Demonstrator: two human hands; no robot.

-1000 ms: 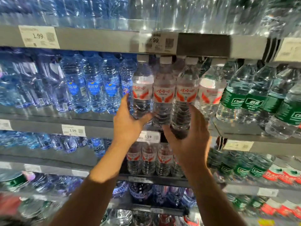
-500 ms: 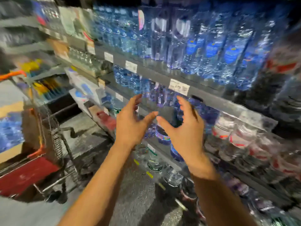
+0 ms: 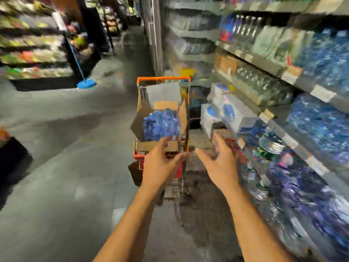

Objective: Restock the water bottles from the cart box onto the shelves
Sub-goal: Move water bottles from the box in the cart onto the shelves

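Note:
An orange-rimmed wire cart (image 3: 164,79) stands in the aisle ahead, holding an open cardboard box (image 3: 143,114) of blue-labelled water bottles (image 3: 160,125). My left hand (image 3: 160,165) is stretched out in front of the cart's near end, fingers spread, holding nothing. To its right my right hand (image 3: 219,163) also reaches forward, empty and with loose fingers. Shelves (image 3: 290,80) stocked with water bottles run along the right side. The whole view is blurred by motion.
A blue mop (image 3: 86,84) leans against a dark shelf unit of colourful goods (image 3: 34,53) at the left. White packs (image 3: 222,110) sit low on the right shelving beside the cart. Grey floor stretches left of the cart.
My view has swung left from the shelf to the aisle and cart. Both hands let go of the red-labelled bottles on the shelf and now reach empty toward the cart.

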